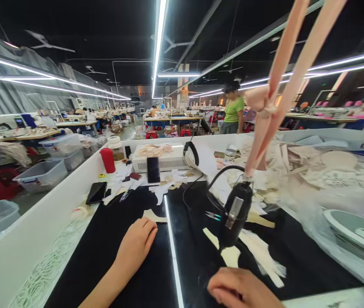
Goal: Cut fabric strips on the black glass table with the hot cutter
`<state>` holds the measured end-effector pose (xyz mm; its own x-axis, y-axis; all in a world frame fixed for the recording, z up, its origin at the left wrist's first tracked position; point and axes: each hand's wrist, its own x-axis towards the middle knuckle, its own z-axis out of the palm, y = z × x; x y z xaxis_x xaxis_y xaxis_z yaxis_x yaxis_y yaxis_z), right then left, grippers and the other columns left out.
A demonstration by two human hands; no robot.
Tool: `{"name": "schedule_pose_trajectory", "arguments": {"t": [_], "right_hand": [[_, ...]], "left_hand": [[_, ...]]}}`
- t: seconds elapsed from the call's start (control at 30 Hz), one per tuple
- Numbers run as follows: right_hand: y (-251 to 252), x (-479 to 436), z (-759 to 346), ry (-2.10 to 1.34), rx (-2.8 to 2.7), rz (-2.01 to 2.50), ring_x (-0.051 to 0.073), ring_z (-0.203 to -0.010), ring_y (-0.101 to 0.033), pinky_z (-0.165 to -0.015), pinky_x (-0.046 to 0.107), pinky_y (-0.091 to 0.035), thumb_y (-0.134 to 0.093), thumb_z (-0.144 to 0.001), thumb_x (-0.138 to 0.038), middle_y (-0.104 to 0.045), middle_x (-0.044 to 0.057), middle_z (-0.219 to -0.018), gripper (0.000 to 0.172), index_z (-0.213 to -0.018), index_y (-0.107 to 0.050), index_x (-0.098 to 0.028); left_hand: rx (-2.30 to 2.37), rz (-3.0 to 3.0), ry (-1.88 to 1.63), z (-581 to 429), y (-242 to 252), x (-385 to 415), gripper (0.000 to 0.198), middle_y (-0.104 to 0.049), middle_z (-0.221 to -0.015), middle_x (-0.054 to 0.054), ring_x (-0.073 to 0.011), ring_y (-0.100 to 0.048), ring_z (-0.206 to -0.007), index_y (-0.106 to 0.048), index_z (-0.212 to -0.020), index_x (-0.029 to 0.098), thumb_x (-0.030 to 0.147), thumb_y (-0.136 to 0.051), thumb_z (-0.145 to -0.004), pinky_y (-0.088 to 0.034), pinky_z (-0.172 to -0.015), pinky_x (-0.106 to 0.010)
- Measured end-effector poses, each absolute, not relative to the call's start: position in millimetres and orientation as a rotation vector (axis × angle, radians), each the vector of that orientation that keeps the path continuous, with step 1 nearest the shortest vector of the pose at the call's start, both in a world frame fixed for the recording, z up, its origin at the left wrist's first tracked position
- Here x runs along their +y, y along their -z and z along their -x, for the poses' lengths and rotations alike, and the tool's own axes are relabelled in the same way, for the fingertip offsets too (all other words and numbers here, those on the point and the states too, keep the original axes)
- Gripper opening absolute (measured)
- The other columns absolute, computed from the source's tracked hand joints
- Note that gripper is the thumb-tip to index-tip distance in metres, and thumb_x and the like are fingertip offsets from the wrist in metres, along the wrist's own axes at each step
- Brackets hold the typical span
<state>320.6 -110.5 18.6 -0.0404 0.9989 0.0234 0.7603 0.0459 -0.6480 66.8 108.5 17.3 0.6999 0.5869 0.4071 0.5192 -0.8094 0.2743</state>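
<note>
My left hand (pixel 139 239) is on the black work surface (pixel 105 244), left of a bright light strip (pixel 172 252). Its fingers are curled together at the near edge of a small cream piece (pixel 154 216); the fingertips are hidden. My right hand (pixel 241 288), slightly blurred, is closed near the front edge, and what it may hold is hidden. Just beyond it hangs a black handheld tool (pixel 236 211) on knotted pink fabric strips (pixel 265 109). Pale yellow pieces (pixel 231 256) lie beneath the tool, and white cut pieces (pixel 262 254) are to its right.
Small scissors (pixel 213 215) lie left of the tool. Phones (pixel 153 170), a red cup (pixel 107 160) and a white box (pixel 174 158) stand at the back. Plastic-wrapped material and a green-grey lidded container (pixel 361 233) fill the right side. A person (pixel 233 109) stands beyond the bench.
</note>
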Motion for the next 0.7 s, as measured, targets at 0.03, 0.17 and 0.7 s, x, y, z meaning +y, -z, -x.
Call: {"name": "schedule_pose_trajectory", "arguments": {"t": [0.03, 0.17, 0.7], "right_hand": [[-19.8, -118.8, -336.5, -0.64, -1.765, 1.832, 0.016, -0.077, -0.075, -0.075, 0.021, -0.053, -0.06, -0.102, -0.028, -0.08, -0.001, -0.084, 0.022, -0.089, -0.079, -0.027], [-17.1, -141.7, -381.5, -0.519, -1.551, 1.983, 0.023, -0.091, -0.077, -0.084, 0.03, -0.057, -0.054, -0.104, -0.044, -0.083, 0.004, -0.101, 0.03, -0.1, -0.079, -0.028], [5.1, -145.1, -364.9, -0.067, -1.85, 1.972, 0.019, -0.086, -0.078, -0.07, 0.027, -0.056, -0.05, -0.109, -0.028, -0.079, 0.003, -0.095, 0.027, -0.105, -0.076, -0.026]], "left_hand": [[0.849, -2.753, -0.721, -71.8, -15.6, 99.2, 0.02, -0.07, -0.1, -0.003, -0.0214, -0.07, -0.09, -0.069, -0.103, 0.022, 0.022, -0.05, -0.111, -0.056, -0.084, -0.036], [0.677, -2.763, -0.568, -97.3, -9.8, 55.2, 0.019, -0.07, -0.092, -0.001, -0.0198, -0.072, -0.082, -0.07, -0.104, 0.022, 0.02, -0.053, -0.11, -0.056, -0.076, -0.032], [0.406, -2.897, -0.221, -160.8, -10.1, -14.5, 0.014, -0.072, -0.089, -0.001, -0.0206, -0.071, -0.077, -0.07, -0.114, 0.024, 0.023, -0.056, -0.11, -0.046, -0.061, -0.032]]}}
